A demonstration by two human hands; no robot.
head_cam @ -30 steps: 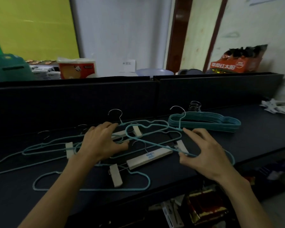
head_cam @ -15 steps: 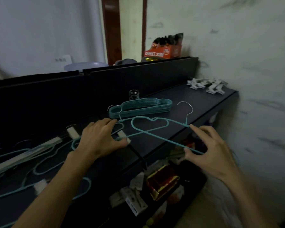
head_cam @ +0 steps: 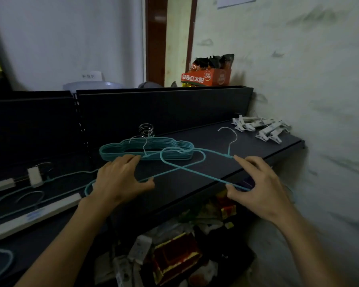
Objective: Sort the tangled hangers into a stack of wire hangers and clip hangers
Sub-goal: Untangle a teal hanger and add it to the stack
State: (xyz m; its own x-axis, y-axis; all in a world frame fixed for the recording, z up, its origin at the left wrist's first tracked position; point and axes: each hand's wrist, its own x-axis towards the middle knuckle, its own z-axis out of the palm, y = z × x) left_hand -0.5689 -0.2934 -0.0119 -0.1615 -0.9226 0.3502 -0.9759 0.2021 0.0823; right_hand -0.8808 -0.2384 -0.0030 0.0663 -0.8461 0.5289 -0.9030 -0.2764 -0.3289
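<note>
Both hands (head_cam: 120,181) (head_cam: 257,187) grip crossed teal wire hangers (head_cam: 195,169) above the shelf (head_cam: 205,139).

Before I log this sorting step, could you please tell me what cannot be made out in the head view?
- Left hand: its own back hides the hanger under the palm.
- Right hand: it pinches a second hanger; that hanger's far end is hidden behind it.
- Clip hangers: cut off by the left edge.
- Stack: too dim to count.
- Clips: too small and blurred to count.
</note>
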